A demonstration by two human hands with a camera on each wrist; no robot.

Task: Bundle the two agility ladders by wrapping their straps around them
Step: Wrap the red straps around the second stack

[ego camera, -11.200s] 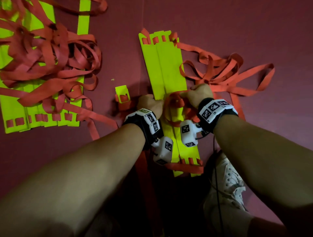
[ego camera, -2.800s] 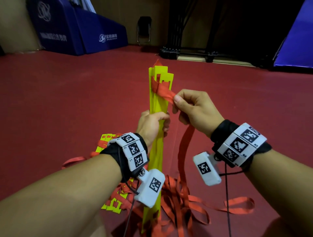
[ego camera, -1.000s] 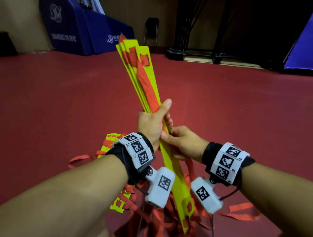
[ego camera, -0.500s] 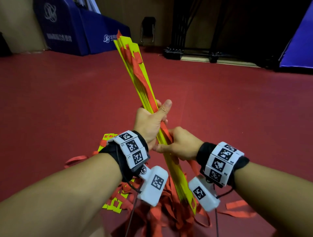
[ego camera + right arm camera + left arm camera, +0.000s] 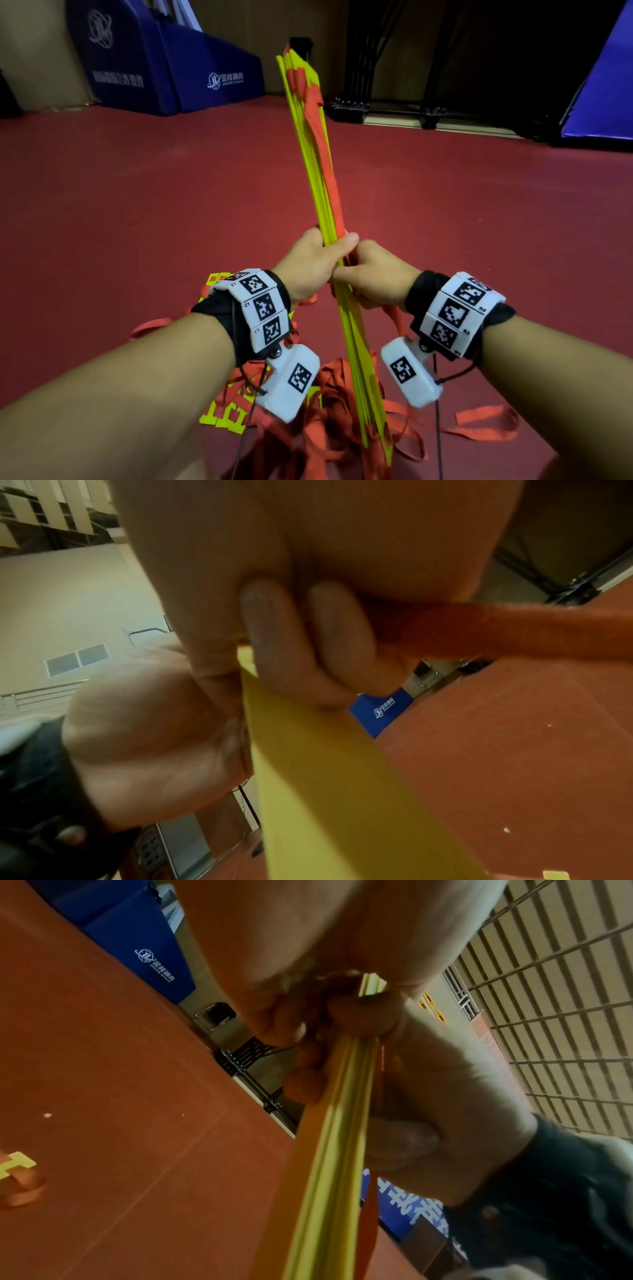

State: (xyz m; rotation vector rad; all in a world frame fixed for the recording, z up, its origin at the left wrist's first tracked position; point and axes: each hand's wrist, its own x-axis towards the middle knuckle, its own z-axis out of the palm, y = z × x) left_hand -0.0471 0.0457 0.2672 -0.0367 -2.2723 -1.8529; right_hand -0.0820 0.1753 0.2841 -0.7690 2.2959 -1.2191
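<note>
Above red floor, both hands grip stacked rungs.

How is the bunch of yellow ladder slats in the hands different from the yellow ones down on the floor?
The held stack of yellow rungs stands nearly upright, tilted a little; the other ladder's rungs lie flat on the red floor. The left hand and right hand grip the held stack; nobody touches the floor one. An orange strap runs along the held stack; the floor one sits among loose orange straps. Both are yellow with orange straps.
</note>
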